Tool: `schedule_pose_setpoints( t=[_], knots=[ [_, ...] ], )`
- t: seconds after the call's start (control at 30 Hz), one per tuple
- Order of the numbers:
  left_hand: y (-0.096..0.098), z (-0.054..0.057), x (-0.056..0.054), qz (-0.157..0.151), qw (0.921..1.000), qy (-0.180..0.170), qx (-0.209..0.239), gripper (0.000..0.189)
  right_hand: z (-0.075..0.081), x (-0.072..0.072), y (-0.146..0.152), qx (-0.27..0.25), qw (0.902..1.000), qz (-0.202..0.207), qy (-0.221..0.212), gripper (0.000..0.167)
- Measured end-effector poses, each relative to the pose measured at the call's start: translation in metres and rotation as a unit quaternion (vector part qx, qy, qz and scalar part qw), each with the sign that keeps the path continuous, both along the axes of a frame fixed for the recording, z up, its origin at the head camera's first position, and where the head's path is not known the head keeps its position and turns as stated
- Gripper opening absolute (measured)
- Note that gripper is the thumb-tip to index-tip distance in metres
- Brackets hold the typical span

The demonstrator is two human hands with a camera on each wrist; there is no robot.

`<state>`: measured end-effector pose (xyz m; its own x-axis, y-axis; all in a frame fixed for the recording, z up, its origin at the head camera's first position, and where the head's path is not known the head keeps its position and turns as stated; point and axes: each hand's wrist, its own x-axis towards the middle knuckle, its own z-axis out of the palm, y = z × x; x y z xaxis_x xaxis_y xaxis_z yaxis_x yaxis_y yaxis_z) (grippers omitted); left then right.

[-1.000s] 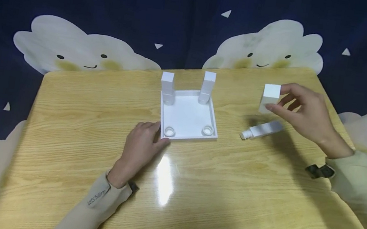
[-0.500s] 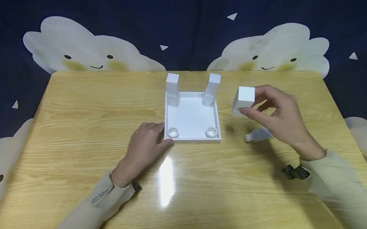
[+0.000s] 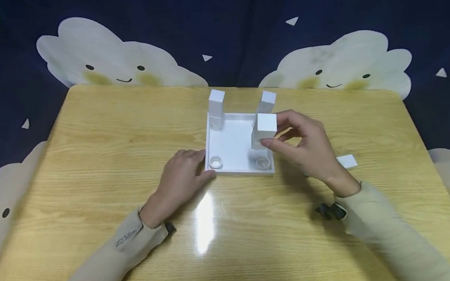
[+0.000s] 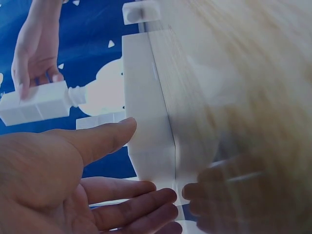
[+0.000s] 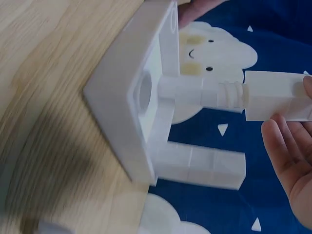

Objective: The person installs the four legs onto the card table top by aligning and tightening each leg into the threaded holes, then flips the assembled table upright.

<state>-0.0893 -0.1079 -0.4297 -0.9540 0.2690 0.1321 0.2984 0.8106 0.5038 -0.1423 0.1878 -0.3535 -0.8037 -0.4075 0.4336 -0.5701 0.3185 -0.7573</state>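
Note:
A small white square tabletop (image 3: 233,146) with a raised rim lies underside up on the table. Two white square legs stand in its far corners, a left leg (image 3: 215,106) and a right leg (image 3: 268,99). Round sockets show in the near corners, the left socket (image 3: 215,162) and the right socket (image 3: 262,163). My left hand (image 3: 179,177) holds the near left corner between thumb and fingers. My right hand (image 3: 307,146) pinches a third leg (image 5: 278,95) near its top, threaded end down, above the near right socket and apart from it.
Another white leg (image 3: 347,161) lies on the wooden table (image 3: 123,136) to the right, partly hidden behind my right hand. A dark blue cloth (image 3: 183,7) with clouds hangs behind the table.
My right hand has carried the upright leg leftward from the table's right side to above the tabletop's near right corner. The left hand stays at its corner.

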Motion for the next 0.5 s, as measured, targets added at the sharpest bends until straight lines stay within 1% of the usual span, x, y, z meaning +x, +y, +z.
schedule_pose_setpoints(
  t=[0.2,0.37,0.5],
  knots=[
    [0.001,0.0,-0.002,-0.005,1.0,0.001,0.001,0.064,-0.008,-0.001,-0.023,-0.008,0.9995,0.025,-0.015,0.032],
    [0.0,0.0,-0.003,-0.005,1.0,0.003,0.001,0.06,-0.016,0.0,-0.045,-0.008,0.9979,0.051,-0.039,0.032],
    [0.0,-0.001,-0.003,-0.005,1.0,0.003,-0.003,0.06,-0.023,0.001,-0.059,-0.013,0.9963,0.064,-0.056,0.032]
  ],
)
